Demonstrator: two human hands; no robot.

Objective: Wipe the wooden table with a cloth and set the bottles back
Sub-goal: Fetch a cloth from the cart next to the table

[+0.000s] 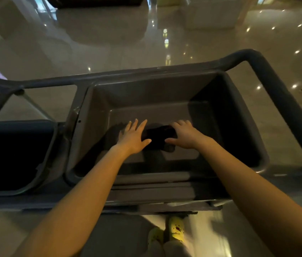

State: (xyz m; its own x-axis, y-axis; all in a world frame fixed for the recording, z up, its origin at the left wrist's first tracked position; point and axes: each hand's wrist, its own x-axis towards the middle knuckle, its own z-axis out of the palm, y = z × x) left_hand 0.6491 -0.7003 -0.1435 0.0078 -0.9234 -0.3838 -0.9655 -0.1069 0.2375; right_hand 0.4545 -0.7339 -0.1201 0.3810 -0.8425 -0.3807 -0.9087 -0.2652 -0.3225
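A glossy tiled floor (109,43) fills the upper half of the frame, throwing back ceiling lights. Across the middle stands a grey utility cart (276,101), its curved push handle at the right of the frame. Its deep grey tub (98,112) takes up the centre, probably there to carry cleaning gear, and a second, darker bin (12,154) sits at the left edge. Neither a wooden counter nor any bottles appear in view.

Both bare forearms reach down from the lower corners into the tub. The left hand (133,139) is spread flat, fingers apart, gripping nothing, just beside a dark cloth (157,136) that lies bunched on the tub floor at centre frame. The right hand (183,135) rests curled over the cloth's right end; whether it has closed on it I cannot tell. I judge this as fetching the cloth, so wiping is not yet begun.

At the bottom centre, yellow shoes (176,230) stand close against the cart.
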